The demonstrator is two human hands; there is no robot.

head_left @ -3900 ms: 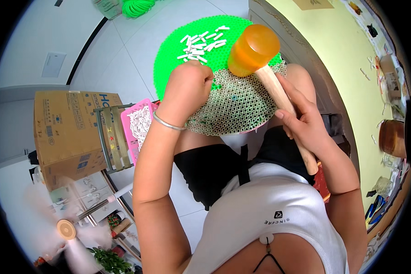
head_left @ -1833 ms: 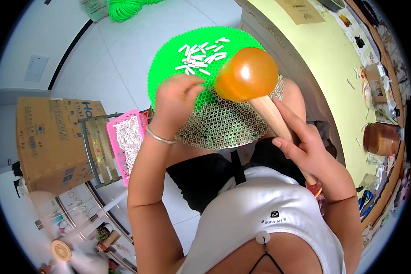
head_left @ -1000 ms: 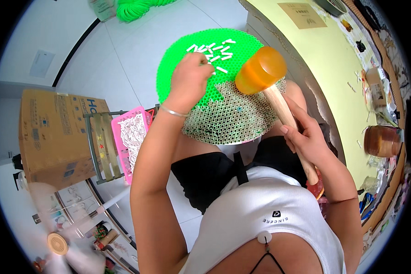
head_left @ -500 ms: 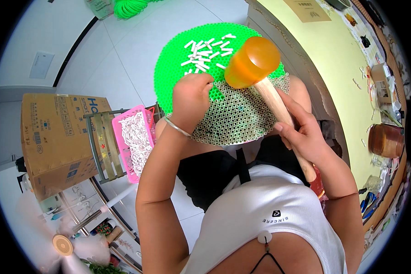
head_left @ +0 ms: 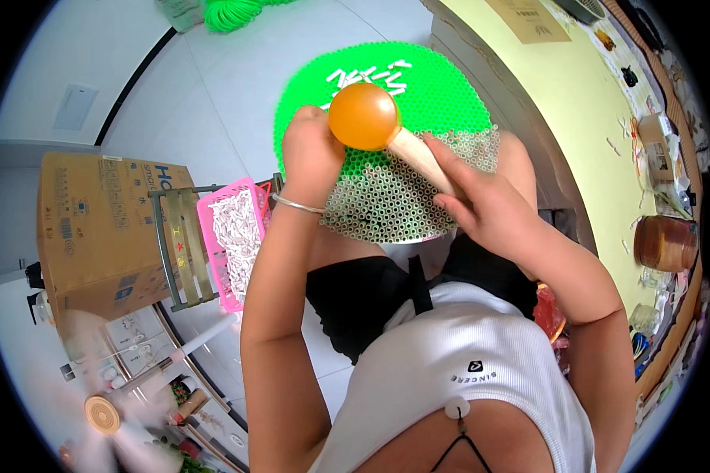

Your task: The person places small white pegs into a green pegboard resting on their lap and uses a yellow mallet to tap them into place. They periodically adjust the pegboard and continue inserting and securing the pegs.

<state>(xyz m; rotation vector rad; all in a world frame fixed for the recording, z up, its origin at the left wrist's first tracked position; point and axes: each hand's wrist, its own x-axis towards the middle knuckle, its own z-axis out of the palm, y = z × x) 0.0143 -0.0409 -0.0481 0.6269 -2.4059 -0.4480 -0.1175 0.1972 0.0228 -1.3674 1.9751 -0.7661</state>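
Note:
My right hand [head_left: 481, 197] is wrapped round the wooden handle of a mallet [head_left: 363, 117] with a translucent orange head. The head is over the left part of a round board of packed small tubes [head_left: 450, 94], bright green at the far side and pale, open-ended rings at the near side. This board rests on my lap. Close beside the mallet head, my left hand [head_left: 312, 150] is closed at the board's left side; whatever its fingers pinch is hidden. Several short white sticks [head_left: 398, 65] lie loose on the green part, some covered by the mallet head.
At left a pink basket [head_left: 206, 225] full of white sticks sits on a folding stool [head_left: 183, 244], beside a large cardboard box [head_left: 106, 236]. A spinning fan [head_left: 102, 414] is at lower left. A yellow table [head_left: 560, 102] with a brown jar [head_left: 664, 243] runs along the right. Green rope [head_left: 233, 12] lies far off.
The mallet has swung left and toward my left hand, its head now over the white sticks. My right hand has moved up the handle and left. My left hand has shifted slightly left and away.

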